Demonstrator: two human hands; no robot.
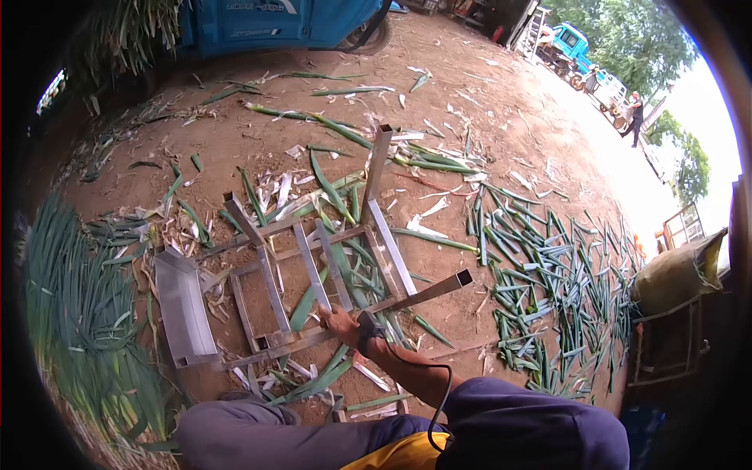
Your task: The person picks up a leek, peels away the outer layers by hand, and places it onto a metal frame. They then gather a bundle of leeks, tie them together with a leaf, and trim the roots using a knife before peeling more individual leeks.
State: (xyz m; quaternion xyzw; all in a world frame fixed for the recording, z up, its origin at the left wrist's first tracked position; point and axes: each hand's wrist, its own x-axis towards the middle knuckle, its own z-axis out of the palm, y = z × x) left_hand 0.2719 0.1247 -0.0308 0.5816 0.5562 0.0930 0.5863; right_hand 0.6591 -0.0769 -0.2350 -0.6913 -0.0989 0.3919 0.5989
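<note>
One hand (341, 324) reaches down from the wearer's right side and rests on the near rail of an upturned metal frame (323, 337). A dark band with a black cable is on its wrist. Its fingers curl at the rail, and it appears to be my right hand. The frame has square legs pointing up and several crossbars, with a grey metal tray (182, 309) at its left end. Green leek leaves (301, 309) lie under and around the frame. My left hand is not visible.
Whole leeks (82, 313) are heaped at the left, cut green leaves (552, 290) at the right. A blue vehicle (266, 27) stands at the top. A sack (677, 270) rests on a metal stand at the right. Far off, a person (636, 117) stands near blue trucks.
</note>
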